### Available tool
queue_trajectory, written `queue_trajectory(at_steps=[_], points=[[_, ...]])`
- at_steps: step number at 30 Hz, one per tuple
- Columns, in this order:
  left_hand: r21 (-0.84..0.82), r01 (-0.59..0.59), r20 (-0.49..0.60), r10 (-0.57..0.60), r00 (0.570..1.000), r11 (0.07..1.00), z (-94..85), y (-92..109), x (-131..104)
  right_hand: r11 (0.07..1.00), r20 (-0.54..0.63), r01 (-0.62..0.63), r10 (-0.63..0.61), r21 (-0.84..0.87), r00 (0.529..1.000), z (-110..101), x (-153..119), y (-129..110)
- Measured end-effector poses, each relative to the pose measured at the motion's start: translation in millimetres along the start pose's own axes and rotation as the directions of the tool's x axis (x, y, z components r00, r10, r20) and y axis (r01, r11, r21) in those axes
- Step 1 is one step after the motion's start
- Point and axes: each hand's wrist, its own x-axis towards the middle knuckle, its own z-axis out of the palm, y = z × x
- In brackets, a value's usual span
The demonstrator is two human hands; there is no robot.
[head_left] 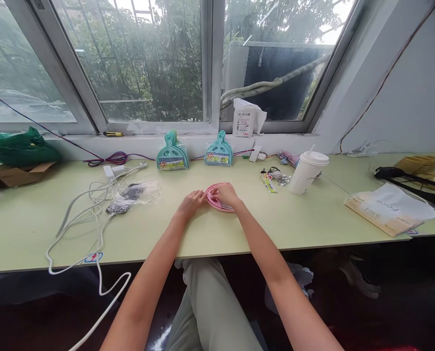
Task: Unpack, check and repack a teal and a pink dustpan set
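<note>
A small pink plastic dustpan [223, 208] lies on the pale green table in front of me, partly covered by my fingers. It has a rounded outline, with white stripes showing at its lower right. My left hand [193, 203] grips its left end with bent fingers. From above, my right hand [225, 194] reaches over it, fingers closed on its inner part; the exact grip is hidden. Behind my hands, a stack of packaged turquoise dustpans [172, 152] leans by the sill, and a smaller turquoise stack [219, 150] stands to its right.
White cables [100, 214] and a clear plastic bag [129, 195] lie on the left. A lidded white cup [308, 173] stands to the right, beside small metal bits [284, 180]. A tissue pack [385, 209] sits near the right front edge. A green bag [18, 147] is far left.
</note>
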Motion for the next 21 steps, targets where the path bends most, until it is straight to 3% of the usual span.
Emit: queue_trajectory(at_steps=[7, 13, 17, 19, 20, 21], points=[[0.11, 0.01, 0.075, -0.019, 0.997, 0.994, 7.0, -1, 8, 0.999, -0.028, -0.007, 0.006, -0.042, 1.0, 5, 9, -2], [0.044, -0.026, 0.034, 0.024, 0.999, 0.999, 8.7, -7, 7, 0.996, 0.107, -0.025, 0.015, 0.087, 0.994, 4, 15, 7], [-0.003, -0.042, 0.007, 0.042, 0.999, 0.999, 7.4, -5, 3, 0.994, 0.085, -0.001, -0.009, 0.113, 0.996, 8, 10, 6], [-0.068, 0.065, -0.104, -0.072, 0.992, 0.996, 5.3, -6, 5, 0.992, 0.044, -0.009, 0.003, 0.129, 0.999, 11, 7, 1], [-0.135, 0.174, -0.177, -0.197, 0.964, 0.975, 4.1, -7, 7, 0.988, 0.015, -0.026, 0.024, 0.149, 1.0, 13, 6, -2], [-0.241, 0.297, -0.23, -0.352, 0.907, 0.924, 3.0, -7, 9, 0.982, -0.025, -0.051, 0.056, 0.183, 0.998, 14, 6, -6]])
